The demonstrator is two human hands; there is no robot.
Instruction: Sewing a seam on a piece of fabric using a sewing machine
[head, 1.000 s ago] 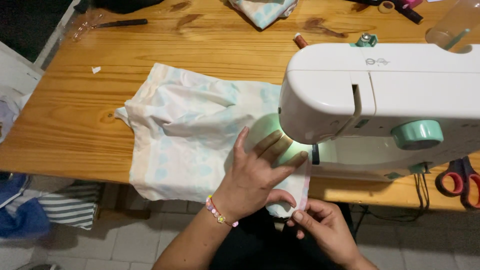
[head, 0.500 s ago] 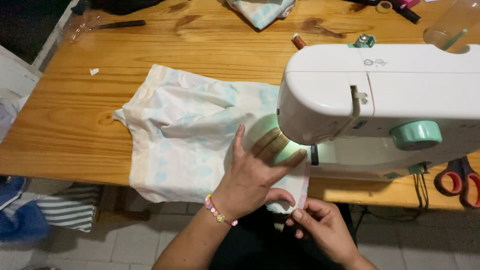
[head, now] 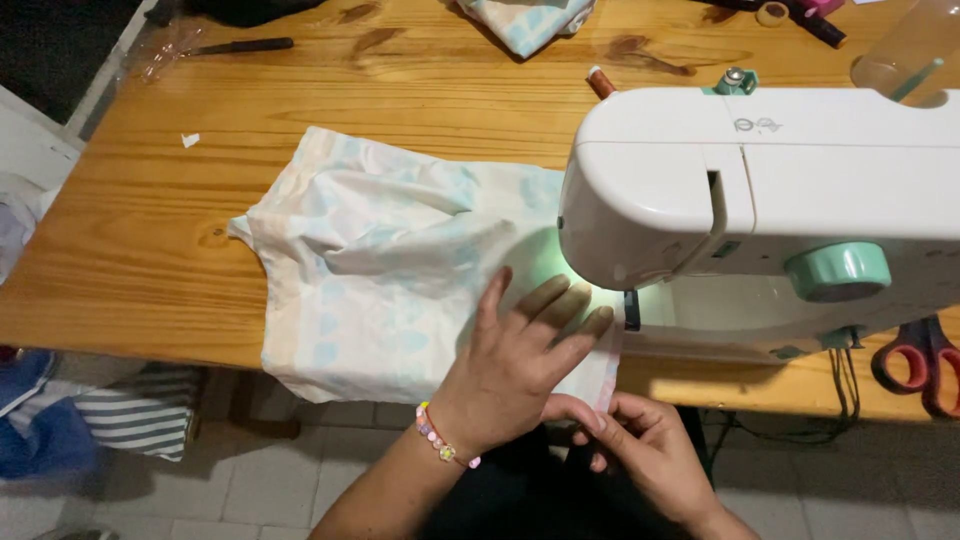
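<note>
Cloth (head: 390,270) flat on worktop (head: 130,250), near edge under machine (head: 760,190) head. Left hand (head: 515,365) spread, fingers released, pressing cloth. Right hand (head: 640,455) pinching cloth corner. Advice: keep tension even, fingertips away from needle.

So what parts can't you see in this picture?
Head view:
- Needle: hidden under the white sewing machine.
- Red-handled scissors: blades behind the machine, one handle cut off by the right edge.
- Pale patterned fabric: near edge covered by the left hand and right hand.
</note>
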